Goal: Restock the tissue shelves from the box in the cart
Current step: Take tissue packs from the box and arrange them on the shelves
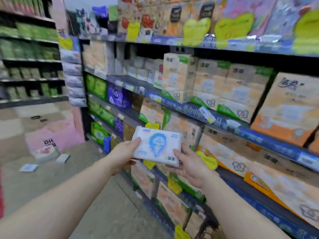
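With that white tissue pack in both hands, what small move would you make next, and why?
Probably carry the white tissue pack forward toward the shelves: left hand and right hand hold it in mid-air, short of any shelf.

Far shelving unit (29,66) at 9–10 o'clock, rows of green packages, blurred. Pink floor graphic (51,135) at 9 o'clock with dark lettering, unreadable. White flat packet (28,167) on grey floor (96,195) at 8 o'clock; second white item (63,158) just beside graphic's lower edge. Pink pillar (57,18) at 11 o'clock. Red edge (1,192) at 8 o'clock, too cropped to identify.
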`<act>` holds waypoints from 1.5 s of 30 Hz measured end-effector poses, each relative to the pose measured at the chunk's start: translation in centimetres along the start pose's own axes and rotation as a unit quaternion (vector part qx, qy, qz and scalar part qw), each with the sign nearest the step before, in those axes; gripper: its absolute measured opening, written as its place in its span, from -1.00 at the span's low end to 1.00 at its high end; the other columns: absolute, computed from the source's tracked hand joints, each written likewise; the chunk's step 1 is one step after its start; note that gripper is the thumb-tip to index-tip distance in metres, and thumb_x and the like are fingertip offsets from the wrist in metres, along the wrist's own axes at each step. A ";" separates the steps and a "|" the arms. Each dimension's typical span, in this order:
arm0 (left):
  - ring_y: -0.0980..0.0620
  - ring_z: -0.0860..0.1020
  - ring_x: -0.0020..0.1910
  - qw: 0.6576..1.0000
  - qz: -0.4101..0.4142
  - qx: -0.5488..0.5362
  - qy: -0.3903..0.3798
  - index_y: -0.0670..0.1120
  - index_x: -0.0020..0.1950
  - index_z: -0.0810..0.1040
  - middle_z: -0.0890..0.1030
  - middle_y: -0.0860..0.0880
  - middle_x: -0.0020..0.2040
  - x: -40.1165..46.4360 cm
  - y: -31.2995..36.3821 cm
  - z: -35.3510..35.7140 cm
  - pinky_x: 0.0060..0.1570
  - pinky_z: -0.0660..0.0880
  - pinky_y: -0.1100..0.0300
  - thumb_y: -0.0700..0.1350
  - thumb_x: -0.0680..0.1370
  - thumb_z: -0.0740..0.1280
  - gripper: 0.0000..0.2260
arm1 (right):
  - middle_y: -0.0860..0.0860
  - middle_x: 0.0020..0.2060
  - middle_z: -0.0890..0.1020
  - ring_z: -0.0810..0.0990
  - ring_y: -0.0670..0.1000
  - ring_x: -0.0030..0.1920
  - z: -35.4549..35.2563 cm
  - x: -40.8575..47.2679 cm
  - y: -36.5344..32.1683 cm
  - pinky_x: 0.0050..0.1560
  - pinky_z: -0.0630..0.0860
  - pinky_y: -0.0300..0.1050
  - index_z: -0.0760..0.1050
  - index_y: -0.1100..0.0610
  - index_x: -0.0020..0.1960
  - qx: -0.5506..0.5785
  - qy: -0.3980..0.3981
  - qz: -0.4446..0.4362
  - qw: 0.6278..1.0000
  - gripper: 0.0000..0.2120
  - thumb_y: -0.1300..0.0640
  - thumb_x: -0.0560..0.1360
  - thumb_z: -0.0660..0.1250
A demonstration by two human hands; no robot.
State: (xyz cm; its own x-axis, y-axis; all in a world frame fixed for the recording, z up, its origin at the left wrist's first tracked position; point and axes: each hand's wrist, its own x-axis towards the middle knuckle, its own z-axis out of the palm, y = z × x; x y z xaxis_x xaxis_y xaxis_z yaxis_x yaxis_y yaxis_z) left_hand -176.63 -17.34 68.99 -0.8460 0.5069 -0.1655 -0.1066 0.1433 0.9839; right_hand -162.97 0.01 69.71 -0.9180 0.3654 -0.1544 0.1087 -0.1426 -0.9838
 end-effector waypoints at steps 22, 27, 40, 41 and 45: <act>0.00 0.68 -0.13 0.993 0.102 -0.062 -0.018 -0.14 0.06 0.58 0.72 -0.07 -0.06 30.9 11.9 -26.7 -0.10 0.59 0.07 -0.13 0.54 0.36 -0.86 | 0.00 -0.06 0.68 0.63 -0.01 -0.13 21.8 36.3 -9.6 -0.14 0.56 -0.04 0.49 -0.02 0.08 -0.011 0.083 -0.110 0.990 -0.86 -0.02 0.61 0.20; -0.07 0.68 -0.13 0.991 0.111 -0.073 -0.034 -0.13 0.06 0.58 0.72 -0.10 -0.08 41.5 15.8 -25.7 -0.09 0.58 0.05 -0.25 0.53 0.34 -0.86 | 0.01 -0.12 0.68 0.63 0.01 -0.12 18.3 46.4 -13.8 -0.10 0.53 -0.07 0.49 0.05 0.09 0.001 0.068 -0.092 0.993 -0.84 0.01 0.62 0.20; -0.08 0.67 -0.02 0.977 0.166 0.025 -0.133 -0.14 0.11 0.57 0.70 -0.10 0.00 66.3 22.6 -23.0 0.03 0.59 -0.02 -0.30 0.52 0.36 -0.81 | 0.05 -0.02 0.67 0.57 0.03 -0.11 11.3 65.7 -18.7 -0.05 0.46 -0.11 0.53 0.02 0.14 -0.121 0.170 -0.136 0.969 -0.83 0.04 0.60 0.23; -0.04 0.68 -0.04 0.973 0.173 0.027 -0.152 -0.12 0.08 0.57 0.70 -0.07 -0.01 68.3 22.9 -22.7 0.01 0.61 0.02 -0.31 0.52 0.35 -0.82 | 0.04 0.00 0.67 0.57 0.02 -0.10 11.0 66.9 -19.0 -0.04 0.48 -0.11 0.52 0.02 0.16 -0.135 0.186 -0.141 0.963 -0.82 0.04 0.60 0.23; 0.11 0.67 -0.13 0.950 0.209 0.049 -0.225 -0.11 0.04 0.57 0.68 -0.04 -0.03 76.5 23.4 -22.1 -0.14 0.61 0.25 -0.35 0.52 0.33 -0.82 | -0.12 -0.07 0.58 0.55 -0.14 -0.08 10.8 71.0 -19.5 -0.01 0.49 -0.26 0.39 -0.06 0.18 -0.255 0.250 -0.120 0.927 -0.81 0.04 0.58 0.27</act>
State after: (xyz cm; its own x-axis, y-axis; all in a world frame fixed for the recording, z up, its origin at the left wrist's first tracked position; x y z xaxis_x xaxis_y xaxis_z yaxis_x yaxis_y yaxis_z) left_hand -255.36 5.98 80.83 -0.4917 0.8465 0.2043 0.2568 -0.0832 0.9629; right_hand -234.38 18.83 78.87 -0.6620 0.7283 0.1768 0.2064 0.4040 -0.8912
